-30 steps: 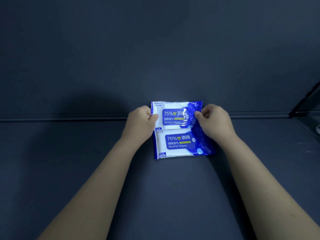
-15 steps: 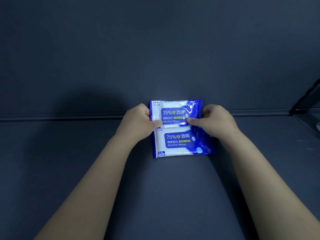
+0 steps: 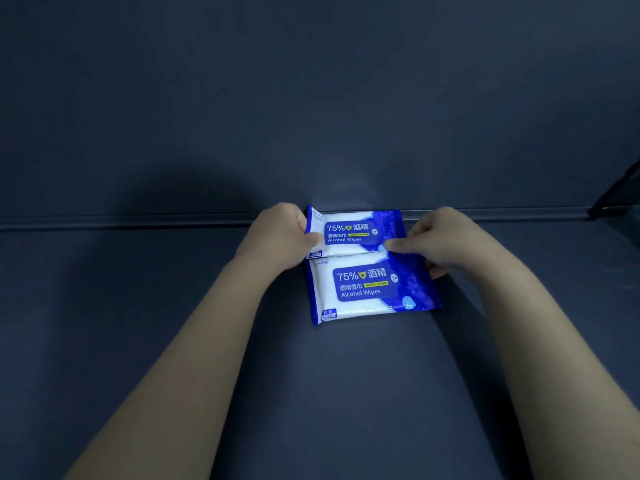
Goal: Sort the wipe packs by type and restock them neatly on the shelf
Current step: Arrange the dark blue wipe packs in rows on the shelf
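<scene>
At the back of the dark shelf [image 3: 138,341], two blue-and-white alcohol wipe packs are lying label-up, one right behind the other and touching along their long edges. The far pack [image 3: 353,233] is sitting up against the ridge [image 3: 138,221] where the shelf meets the back wall [image 3: 311,98]. The near pack [image 3: 367,289] is lying just in front of it, with its right end sticking out a bit further.

Compared with a second ago, the thumbs have slid from the far pack's side edges down to its near corners, and that pack is lying flatter now. The near pack hasn't really gone anywhere.

The left hand [image 3: 277,233] is gripping the far pack's left end, fingers curled round it, thumb on top. The right hand [image 3: 440,240] is pinching the right end, thumb pressing on the near right corner.

There's no room behind the packs, but lots of shelf is lying open left, right and toward the front. A dark frame piece [image 3: 620,192] is poking in at the far right, well apart. Both forearms are flanking the near pack.
</scene>
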Demonstrator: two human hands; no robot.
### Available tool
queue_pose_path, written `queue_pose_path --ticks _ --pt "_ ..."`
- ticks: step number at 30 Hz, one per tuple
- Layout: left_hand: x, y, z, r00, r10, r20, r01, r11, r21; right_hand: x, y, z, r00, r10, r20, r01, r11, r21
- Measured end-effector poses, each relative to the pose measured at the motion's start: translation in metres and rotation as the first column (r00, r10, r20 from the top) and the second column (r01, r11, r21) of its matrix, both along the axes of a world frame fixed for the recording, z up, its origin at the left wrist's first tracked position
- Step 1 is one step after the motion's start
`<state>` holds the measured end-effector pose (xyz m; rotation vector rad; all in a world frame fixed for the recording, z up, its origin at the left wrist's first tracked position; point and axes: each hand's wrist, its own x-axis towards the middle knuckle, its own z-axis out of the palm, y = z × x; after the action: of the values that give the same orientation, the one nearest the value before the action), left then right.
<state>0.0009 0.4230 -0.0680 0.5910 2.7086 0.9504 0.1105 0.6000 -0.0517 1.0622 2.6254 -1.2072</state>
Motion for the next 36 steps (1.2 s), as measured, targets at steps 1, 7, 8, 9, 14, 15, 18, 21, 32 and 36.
queue_pose_path --ticks 1,7,8,9,14,15,18,21,32,36 --pt "0.0 0.0 0.0 1.0 -0.003 0.019 0.003 1.0 0.024 -0.001 0.002 -0.002 1.0 -0.01 -0.016 0.01 0.999 -0.033" --pt "-0.002 0.0 0.001 0.972 -0.039 0.23 -0.009 0.979 0.203 -0.007 0.007 -0.009 0.995 -0.048 -0.085 0.045 0.998 -0.043" --pt "-0.002 0.0 0.001 0.967 -0.058 0.248 -0.002 0.972 0.235 -0.007 0.006 -0.009 0.994 -0.044 -0.1 0.038 0.997 -0.063" --pt "-0.003 -0.001 0.0 0.964 -0.072 0.257 0.003 0.966 0.26 -0.006 0.006 -0.009 0.992 -0.038 -0.12 0.027 0.995 -0.093" --pt "-0.006 -0.003 -0.001 0.97 -0.102 0.22 0.025 0.944 0.328 -0.007 0.003 -0.012 0.97 -0.057 -0.237 0.012 0.982 -0.189" --pt "-0.006 -0.002 -0.002 0.977 -0.089 0.196 0.017 0.94 0.341 -0.009 0.003 -0.014 0.962 -0.073 -0.261 0.023 0.982 -0.19" --pt "-0.008 0.0 -0.007 0.988 -0.03 0.15 -0.029 0.927 0.374 -0.013 0.003 -0.018 0.942 -0.1 -0.321 0.056 0.988 -0.141" --pt "-0.01 0.001 -0.01 0.994 -0.005 0.105 -0.038 0.913 0.407 -0.013 0.003 -0.019 0.938 -0.077 -0.337 0.035 0.991 -0.128" --pt "-0.013 0.005 -0.011 0.998 0.009 0.063 -0.036 0.898 0.438 -0.019 0.003 -0.025 0.918 -0.012 -0.396 -0.006 0.999 -0.042" --pt "-0.012 0.005 -0.011 0.995 -0.014 0.1 -0.024 0.928 0.372 -0.019 0.0 -0.024 0.952 0.034 -0.303 0.012 0.989 0.149"
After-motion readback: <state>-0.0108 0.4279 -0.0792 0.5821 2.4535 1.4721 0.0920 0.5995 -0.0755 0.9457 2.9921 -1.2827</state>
